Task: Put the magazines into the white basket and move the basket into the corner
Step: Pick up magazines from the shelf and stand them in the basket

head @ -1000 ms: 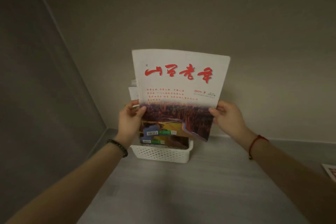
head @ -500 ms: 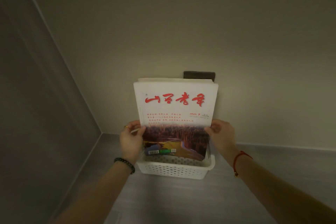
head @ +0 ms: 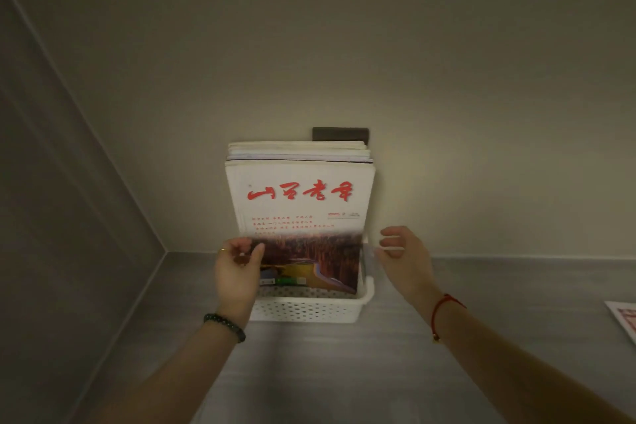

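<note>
A white perforated basket (head: 306, 310) stands on the grey surface against the back wall. Several magazines stand upright in it; the front magazine (head: 303, 203) has a white cover with red characters and a landscape photo. My left hand (head: 237, 272) pinches the front magazine's lower left edge between thumb and fingers. My right hand (head: 402, 258) hovers just right of the basket with its fingers apart, holding nothing and clear of the magazine.
The corner where the left wall meets the back wall (head: 165, 251) lies to the left of the basket. Another magazine (head: 624, 323) lies flat at the right edge. A dark rectangular plate (head: 340, 133) is on the wall behind the stack.
The front magazine has gone down into the basket in front of the others. My right hand has let go of it and drawn away to the right.
</note>
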The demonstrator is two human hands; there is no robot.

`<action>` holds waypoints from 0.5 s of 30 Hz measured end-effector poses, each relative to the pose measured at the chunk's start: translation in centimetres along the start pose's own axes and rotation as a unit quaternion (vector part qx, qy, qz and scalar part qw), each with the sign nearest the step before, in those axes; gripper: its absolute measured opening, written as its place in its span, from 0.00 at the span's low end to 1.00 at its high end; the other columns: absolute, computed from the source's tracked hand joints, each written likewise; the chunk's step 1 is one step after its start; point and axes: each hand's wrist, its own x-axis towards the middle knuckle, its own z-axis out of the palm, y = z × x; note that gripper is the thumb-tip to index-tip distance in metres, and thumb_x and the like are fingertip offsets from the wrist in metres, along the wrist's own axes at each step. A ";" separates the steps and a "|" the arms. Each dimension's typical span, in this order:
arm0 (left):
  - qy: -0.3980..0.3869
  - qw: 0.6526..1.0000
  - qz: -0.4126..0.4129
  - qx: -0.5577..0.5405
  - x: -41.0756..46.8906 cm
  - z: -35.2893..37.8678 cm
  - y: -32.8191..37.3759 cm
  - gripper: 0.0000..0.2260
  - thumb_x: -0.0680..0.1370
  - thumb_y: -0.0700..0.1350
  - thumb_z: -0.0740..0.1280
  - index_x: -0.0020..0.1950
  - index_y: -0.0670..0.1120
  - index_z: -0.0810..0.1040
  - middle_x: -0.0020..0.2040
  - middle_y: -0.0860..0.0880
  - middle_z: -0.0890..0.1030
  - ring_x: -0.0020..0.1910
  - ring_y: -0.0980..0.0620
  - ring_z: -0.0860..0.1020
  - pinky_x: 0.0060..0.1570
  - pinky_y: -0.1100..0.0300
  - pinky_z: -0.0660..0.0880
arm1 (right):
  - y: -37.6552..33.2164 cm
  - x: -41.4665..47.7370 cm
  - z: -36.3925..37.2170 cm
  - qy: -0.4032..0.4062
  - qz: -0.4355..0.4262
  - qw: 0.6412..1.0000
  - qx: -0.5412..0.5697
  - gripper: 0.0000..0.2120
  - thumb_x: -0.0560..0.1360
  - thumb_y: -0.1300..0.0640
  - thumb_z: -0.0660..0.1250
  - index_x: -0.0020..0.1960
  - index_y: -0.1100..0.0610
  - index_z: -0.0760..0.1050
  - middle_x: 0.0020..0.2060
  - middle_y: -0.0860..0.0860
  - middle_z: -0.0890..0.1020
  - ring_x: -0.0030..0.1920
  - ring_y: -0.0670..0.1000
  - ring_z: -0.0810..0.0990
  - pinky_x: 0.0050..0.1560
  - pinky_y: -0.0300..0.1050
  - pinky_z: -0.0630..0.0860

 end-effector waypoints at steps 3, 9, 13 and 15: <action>-0.046 0.999 0.029 0.005 -3.7 2.0 0.5 0.07 0.72 0.36 0.67 0.45 0.43 0.71 0.39 0.46 0.74 0.45 0.46 0.75 0.51 0.51 0.72 | 1.7 -2.1 -4.2 0.005 0.008 1.000 -0.018 0.11 0.69 0.70 0.66 0.46 0.55 0.72 0.40 0.55 0.78 0.30 0.43 0.75 0.23 0.25 0.68; -0.181 0.983 0.003 -0.023 -12.9 10.0 0.7 0.09 0.73 0.36 0.67 0.42 0.49 0.72 0.37 0.47 0.74 0.37 0.49 0.74 0.42 0.53 0.73 | 6.2 -5.4 -15.8 0.044 0.047 0.997 -0.037 0.11 0.69 0.69 0.66 0.44 0.54 0.73 0.38 0.53 0.79 0.34 0.46 0.77 0.22 0.27 0.70; -0.269 0.963 -0.027 -0.003 -19.7 16.6 0.2 0.06 0.74 0.37 0.66 0.48 0.47 0.74 0.41 0.49 0.74 0.37 0.53 0.74 0.37 0.60 0.73 | 10.1 -7.8 -25.0 0.084 0.074 0.992 -0.056 0.10 0.69 0.68 0.66 0.45 0.54 0.74 0.38 0.52 0.79 0.34 0.46 0.77 0.22 0.29 0.70; -0.318 0.947 -0.050 0.012 -23.1 19.9 -0.1 0.07 0.75 0.39 0.65 0.51 0.46 0.73 0.44 0.48 0.75 0.42 0.49 0.75 0.38 0.60 0.73 | 12.0 -8.9 -29.6 0.104 0.098 0.988 -0.066 0.10 0.70 0.67 0.67 0.48 0.56 0.74 0.39 0.52 0.79 0.38 0.51 0.79 0.29 0.35 0.73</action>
